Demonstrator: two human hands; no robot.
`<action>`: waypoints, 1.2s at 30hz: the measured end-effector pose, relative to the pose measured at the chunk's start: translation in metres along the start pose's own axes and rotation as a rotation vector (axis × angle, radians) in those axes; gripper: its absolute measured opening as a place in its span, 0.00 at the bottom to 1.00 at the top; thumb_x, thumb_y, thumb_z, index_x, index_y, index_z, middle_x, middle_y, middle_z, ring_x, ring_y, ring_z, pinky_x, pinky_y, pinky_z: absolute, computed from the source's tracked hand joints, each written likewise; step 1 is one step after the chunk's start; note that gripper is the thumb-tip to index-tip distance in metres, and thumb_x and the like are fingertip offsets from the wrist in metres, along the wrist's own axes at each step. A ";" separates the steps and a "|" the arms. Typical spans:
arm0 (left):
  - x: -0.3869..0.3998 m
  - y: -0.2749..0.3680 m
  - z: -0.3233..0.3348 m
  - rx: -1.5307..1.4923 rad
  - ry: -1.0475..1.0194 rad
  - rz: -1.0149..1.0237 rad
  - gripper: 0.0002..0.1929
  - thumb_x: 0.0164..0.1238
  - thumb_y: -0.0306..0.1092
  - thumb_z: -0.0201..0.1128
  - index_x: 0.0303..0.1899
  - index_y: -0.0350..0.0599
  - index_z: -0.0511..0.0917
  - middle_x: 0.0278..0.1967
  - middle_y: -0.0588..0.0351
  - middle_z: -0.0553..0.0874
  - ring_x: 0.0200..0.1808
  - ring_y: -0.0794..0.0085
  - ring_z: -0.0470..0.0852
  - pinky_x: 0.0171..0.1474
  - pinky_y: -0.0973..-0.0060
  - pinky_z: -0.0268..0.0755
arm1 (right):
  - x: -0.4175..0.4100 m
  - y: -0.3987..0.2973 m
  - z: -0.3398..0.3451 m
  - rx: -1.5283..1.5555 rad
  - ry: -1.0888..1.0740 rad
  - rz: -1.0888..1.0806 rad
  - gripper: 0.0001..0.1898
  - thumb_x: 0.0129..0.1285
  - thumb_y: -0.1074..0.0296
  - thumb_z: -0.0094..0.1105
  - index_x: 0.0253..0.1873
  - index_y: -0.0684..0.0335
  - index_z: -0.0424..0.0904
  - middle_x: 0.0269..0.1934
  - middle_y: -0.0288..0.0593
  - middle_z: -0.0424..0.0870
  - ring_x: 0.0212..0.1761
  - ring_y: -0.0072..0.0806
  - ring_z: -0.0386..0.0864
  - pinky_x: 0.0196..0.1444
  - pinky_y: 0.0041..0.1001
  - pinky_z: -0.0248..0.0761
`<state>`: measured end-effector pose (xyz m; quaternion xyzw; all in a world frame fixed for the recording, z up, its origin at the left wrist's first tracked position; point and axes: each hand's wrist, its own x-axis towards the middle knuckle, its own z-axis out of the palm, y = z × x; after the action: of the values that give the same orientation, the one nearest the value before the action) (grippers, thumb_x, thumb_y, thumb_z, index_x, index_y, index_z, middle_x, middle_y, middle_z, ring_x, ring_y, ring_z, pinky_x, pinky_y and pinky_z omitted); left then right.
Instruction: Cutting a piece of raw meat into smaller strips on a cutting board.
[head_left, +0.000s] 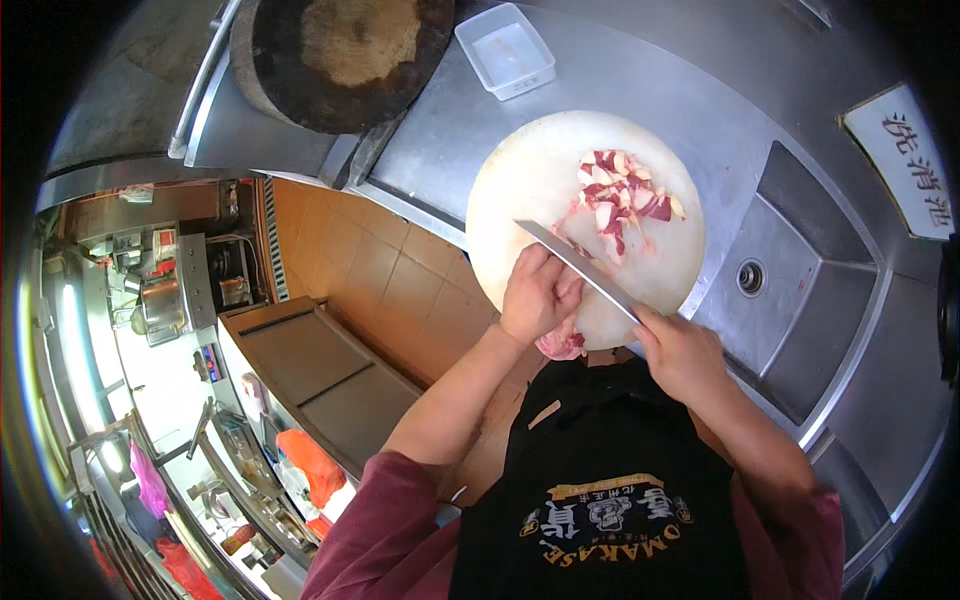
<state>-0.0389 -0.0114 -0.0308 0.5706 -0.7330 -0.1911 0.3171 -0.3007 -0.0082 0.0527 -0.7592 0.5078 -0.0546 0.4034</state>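
My right hand grips the handle end of a kitchen knife, whose blade slants up and left over the cutting board. Beneath my left hand lies a piece of raw meat, pressed against the round white cutting board. The fingers are curled beside the blade. Part of the meat is hidden by the hand and the knife, and its near end reaches the board's edge. Beyond the blade sits a pile of cut raw meat chunks, red with pale fat or skin.
Right of the board is a stainless steel sink with a drain. A white plastic container stands on the steel counter behind it. A thick round wooden chopping block stands at the upper left. Tiled floor shows at left.
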 end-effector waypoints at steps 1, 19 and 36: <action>0.000 0.000 0.001 0.002 -0.003 -0.002 0.18 0.58 0.32 0.75 0.50 0.40 0.87 0.45 0.46 0.82 0.49 0.46 0.80 0.56 0.55 0.77 | 0.018 -0.006 0.002 0.004 -0.023 -0.002 0.18 0.79 0.56 0.58 0.68 0.52 0.81 0.39 0.58 0.90 0.39 0.61 0.88 0.41 0.54 0.80; -0.006 -0.011 0.007 0.003 -0.032 -0.076 0.20 0.54 0.31 0.76 0.51 0.42 0.88 0.55 0.46 0.85 0.58 0.48 0.82 0.63 0.57 0.79 | 0.079 -0.006 0.018 0.075 -0.188 0.076 0.16 0.79 0.58 0.58 0.66 0.50 0.83 0.45 0.59 0.89 0.47 0.61 0.87 0.50 0.53 0.81; -0.010 0.001 -0.003 -0.004 -0.017 -0.043 0.19 0.59 0.32 0.75 0.52 0.37 0.87 0.57 0.45 0.85 0.60 0.47 0.82 0.65 0.57 0.77 | 0.193 -0.012 0.015 0.192 0.136 0.022 0.17 0.83 0.53 0.51 0.62 0.52 0.85 0.45 0.54 0.90 0.48 0.52 0.89 0.50 0.46 0.79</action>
<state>-0.0358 -0.0010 -0.0308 0.5839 -0.7228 -0.2044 0.3079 -0.1926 -0.1549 -0.0126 -0.7060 0.5346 -0.1499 0.4397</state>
